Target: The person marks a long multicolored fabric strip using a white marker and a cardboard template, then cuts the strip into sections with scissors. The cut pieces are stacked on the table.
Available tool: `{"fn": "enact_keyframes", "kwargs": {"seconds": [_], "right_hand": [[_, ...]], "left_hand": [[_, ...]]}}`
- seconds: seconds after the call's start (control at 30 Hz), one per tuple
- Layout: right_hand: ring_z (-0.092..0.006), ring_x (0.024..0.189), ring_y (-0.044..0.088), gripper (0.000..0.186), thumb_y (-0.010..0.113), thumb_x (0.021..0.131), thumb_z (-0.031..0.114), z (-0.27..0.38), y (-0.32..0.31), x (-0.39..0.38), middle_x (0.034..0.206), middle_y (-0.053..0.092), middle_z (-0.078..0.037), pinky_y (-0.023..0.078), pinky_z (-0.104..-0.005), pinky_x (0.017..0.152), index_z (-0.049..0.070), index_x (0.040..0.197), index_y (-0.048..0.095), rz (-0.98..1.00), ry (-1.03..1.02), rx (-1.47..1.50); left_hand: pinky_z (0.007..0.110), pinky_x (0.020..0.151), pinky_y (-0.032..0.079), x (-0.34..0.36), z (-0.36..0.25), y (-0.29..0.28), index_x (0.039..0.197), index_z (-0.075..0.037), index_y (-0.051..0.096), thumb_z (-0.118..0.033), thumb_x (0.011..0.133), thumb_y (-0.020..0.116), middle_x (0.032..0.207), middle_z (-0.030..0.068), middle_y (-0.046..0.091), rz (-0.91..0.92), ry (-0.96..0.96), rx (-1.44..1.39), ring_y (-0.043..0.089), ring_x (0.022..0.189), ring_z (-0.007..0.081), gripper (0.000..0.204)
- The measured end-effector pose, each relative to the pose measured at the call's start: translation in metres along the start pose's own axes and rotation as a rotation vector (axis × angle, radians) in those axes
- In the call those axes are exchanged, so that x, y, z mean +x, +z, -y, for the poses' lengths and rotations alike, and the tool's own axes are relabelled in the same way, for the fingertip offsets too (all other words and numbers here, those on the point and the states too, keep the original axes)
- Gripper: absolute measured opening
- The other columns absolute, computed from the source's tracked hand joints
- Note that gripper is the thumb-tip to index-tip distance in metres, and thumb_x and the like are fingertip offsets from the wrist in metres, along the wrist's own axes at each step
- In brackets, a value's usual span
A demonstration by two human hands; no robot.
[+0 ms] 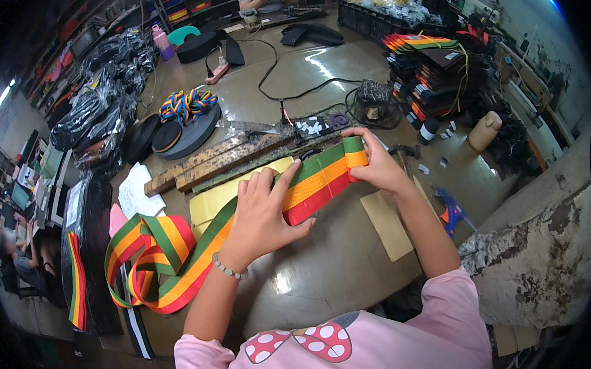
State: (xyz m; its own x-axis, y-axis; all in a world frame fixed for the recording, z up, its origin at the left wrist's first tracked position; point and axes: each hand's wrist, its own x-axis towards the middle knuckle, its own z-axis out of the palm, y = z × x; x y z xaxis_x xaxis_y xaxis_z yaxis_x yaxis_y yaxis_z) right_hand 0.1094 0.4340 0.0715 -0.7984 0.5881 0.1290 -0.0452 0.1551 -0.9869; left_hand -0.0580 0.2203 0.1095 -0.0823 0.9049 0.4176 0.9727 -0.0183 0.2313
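The webbing strap (317, 185) bears green, yellow-orange and red stripes.

No lettering legible; white papers (137, 194) and small white tags (311, 127) too small or blurred to read

Head view, one: wide fisheye, left of a side-by-side pair, head-worn. We look from above the pink shirt (391, 353), its front filling part of the lower edge, downward and forward across the tabletop (342, 249). Left hand (260, 213) and right hand (380, 170) appear at close range, near mid-picture; the tabletop's far end recedes toward the upper edge. We record an upright picture, outer lines bowed, corners dark around a rounded field.
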Motion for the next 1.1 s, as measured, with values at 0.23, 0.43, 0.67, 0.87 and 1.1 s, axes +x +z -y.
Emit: {"fn": "enact_keyframes", "kwargs": {"seconds": [0.23, 0.43, 0.67, 0.87, 1.1], "right_hand": [[-0.0146, 0.095, 0.059, 0.055, 0.075, 0.081, 0.005, 0.013, 0.026, 0.038, 0.108, 0.054, -0.007, 0.052, -0.0295, 0.081, 0.007, 0.126, 0.045, -0.142, 0.025, 0.494], [-0.0175, 0.1, 0.066, 0.068, 0.08, 0.079, 0.001, 0.022, -0.004, 0.099, 0.111, 0.063, -0.012, 0.056, -0.0292, 0.086, 0.005, 0.137, 0.046, 0.043, 0.031, 0.519], [-0.0151, 0.096, 0.062, 0.039, 0.074, 0.083, 0.009, -0.019, -0.002, 0.184, 0.105, 0.062, -0.006, 0.052, -0.0305, 0.087, 0.006, 0.118, 0.057, -0.059, -0.015, -0.028], [-0.0128, 0.087, 0.061, 0.05, 0.081, 0.078, 0.009, -0.036, -0.024, 0.2, 0.1, 0.059, -0.005, 0.053, -0.0259, 0.071, 0.007, 0.12, 0.053, -0.015, 0.018, -0.119], [-0.0116, 0.073, 0.061, 0.045, 0.077, 0.076, -0.005, -0.047, -0.025, 0.203, 0.096, 0.059, -0.004, 0.052, -0.0263, 0.057, 0.007, 0.112, 0.053, 0.05, 0.129, -0.019]], "left_hand": [[0.044, 0.102, 0.038, 0.046, 0.007, 0.028, 0.148, -0.008, 0.033, -0.022, 0.061, 0.081, 0.12, 0.0183, 0.049, -0.012, -0.122, -0.165, 0.046, 0.116, 0.0355, 0.101], [0.04, 0.104, 0.039, 0.079, 0.063, 0.018, 0.124, -0.008, 0.054, -0.013, 0.061, 0.074, 0.116, 0.0162, 0.053, -0.129, -0.127, -0.53, 0.05, 0.113, 0.0363, 0.066], [0.042, 0.098, 0.042, 0.121, 0.149, 0.023, 0.098, -0.012, 0.078, -0.023, 0.073, 0.073, 0.123, 0.0172, 0.058, 0.044, 0.054, 0.017, 0.052, 0.115, 0.0345, 0.028], [0.043, 0.106, 0.038, 0.123, 0.162, 0.057, 0.103, -0.013, 0.079, -0.017, 0.074, 0.071, 0.133, 0.0161, 0.054, -0.024, 0.005, -0.086, 0.05, 0.122, 0.0345, 0.031], [0.041, 0.1, 0.043, 0.119, 0.167, 0.072, 0.103, -0.014, 0.079, -0.017, 0.074, 0.075, 0.126, 0.0146, 0.058, -0.057, 0.015, -0.043, 0.054, 0.116, 0.0319, 0.03]]}}
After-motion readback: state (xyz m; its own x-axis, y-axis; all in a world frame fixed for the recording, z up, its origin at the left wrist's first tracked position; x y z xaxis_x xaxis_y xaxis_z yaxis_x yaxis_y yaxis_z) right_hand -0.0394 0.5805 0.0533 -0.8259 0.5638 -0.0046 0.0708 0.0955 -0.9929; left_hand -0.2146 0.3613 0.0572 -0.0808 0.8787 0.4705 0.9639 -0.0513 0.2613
